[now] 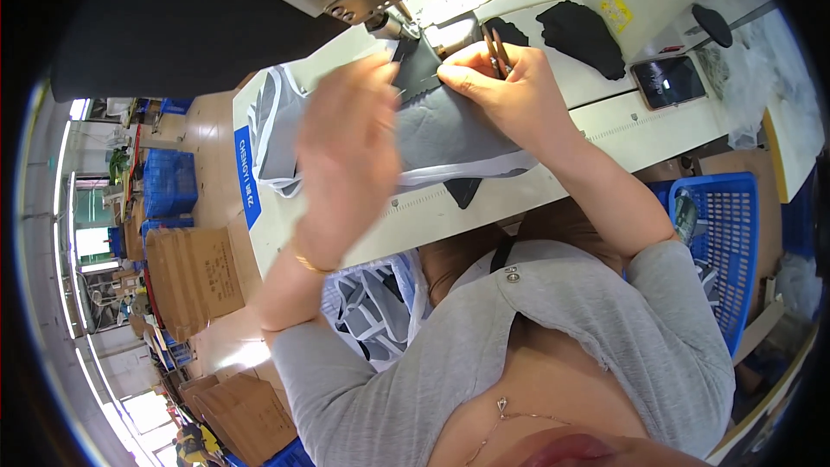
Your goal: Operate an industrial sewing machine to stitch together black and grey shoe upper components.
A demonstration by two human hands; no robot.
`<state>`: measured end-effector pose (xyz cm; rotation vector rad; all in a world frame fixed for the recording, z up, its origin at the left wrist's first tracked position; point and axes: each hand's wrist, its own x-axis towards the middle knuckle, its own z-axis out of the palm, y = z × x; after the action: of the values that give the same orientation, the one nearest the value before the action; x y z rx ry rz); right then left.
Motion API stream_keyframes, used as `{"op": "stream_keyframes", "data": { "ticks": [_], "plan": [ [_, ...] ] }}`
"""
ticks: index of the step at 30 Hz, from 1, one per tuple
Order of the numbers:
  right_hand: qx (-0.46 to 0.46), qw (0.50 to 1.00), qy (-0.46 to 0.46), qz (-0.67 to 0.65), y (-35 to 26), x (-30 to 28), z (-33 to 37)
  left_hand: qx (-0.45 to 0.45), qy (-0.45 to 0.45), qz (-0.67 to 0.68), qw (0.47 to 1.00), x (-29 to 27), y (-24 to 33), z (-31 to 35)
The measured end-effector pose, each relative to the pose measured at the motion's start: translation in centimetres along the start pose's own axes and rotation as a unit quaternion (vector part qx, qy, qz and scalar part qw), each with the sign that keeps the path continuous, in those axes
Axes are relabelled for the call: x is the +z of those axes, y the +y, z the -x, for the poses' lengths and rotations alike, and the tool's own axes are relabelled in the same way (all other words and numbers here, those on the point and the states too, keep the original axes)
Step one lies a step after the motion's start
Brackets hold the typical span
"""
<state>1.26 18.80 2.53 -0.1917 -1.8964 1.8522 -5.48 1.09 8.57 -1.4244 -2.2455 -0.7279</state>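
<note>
A grey, padded-looking fabric piece [454, 130] with a pale edge lies under the sewing machine's needle area [408, 28]. A small dark patch [405, 50] lies on it beside the presser foot. My right hand [519, 86] pinches at the piece's right edge with thumb and forefinger. Dark thread snips [496, 54] with two pointed blades are tucked in that hand. Smeared by motion, my left hand [350, 134] is over the left part of the piece; its fingers are too blurred to read. More grey pieces with white edging [278, 134] lie left of it.
Black fabric pieces [581, 39] and a phone [667, 83] lie on the white machine table [337, 238], to the right. A blue basket [716, 199] stands at my right. A lined container of grey-white pieces [373, 307] sits below the table edge. Cardboard boxes [194, 281] stand left.
</note>
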Motion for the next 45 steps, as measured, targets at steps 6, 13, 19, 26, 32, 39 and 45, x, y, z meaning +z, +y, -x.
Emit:
{"op": "stream_keyframes", "data": {
  "ticks": [6,13,19,26,32,39,45],
  "plan": [
    [-0.004,0.998,-0.009,-0.065,0.4,0.0,1.0,0.067,0.034,0.018,0.997,4.6,1.1,2.6],
    [0.032,0.996,-0.007,-0.087,-0.4,-0.5,1.6,0.067,0.041,0.007,0.997,4.6,0.9,2.7],
    [0.028,0.994,0.000,-0.109,-0.4,-0.1,0.9,0.066,0.040,-0.010,0.997,4.1,1.0,1.7],
    [0.030,0.998,-0.012,-0.053,0.1,-0.2,-0.1,0.068,0.042,-0.040,0.996,3.9,0.3,1.1],
    [0.021,0.997,-0.024,-0.070,-0.4,-1.7,1.4,0.092,0.060,-0.043,0.993,4.0,0.2,1.4],
    [0.013,0.996,-0.020,-0.080,-0.5,-1.5,0.7,0.091,0.068,-0.049,0.992,4.1,-0.4,0.7],
    [0.015,0.998,-0.001,-0.063,-0.6,-1.0,0.2,0.086,0.082,-0.055,0.991,4.3,-0.7,0.3]
  ]
}}
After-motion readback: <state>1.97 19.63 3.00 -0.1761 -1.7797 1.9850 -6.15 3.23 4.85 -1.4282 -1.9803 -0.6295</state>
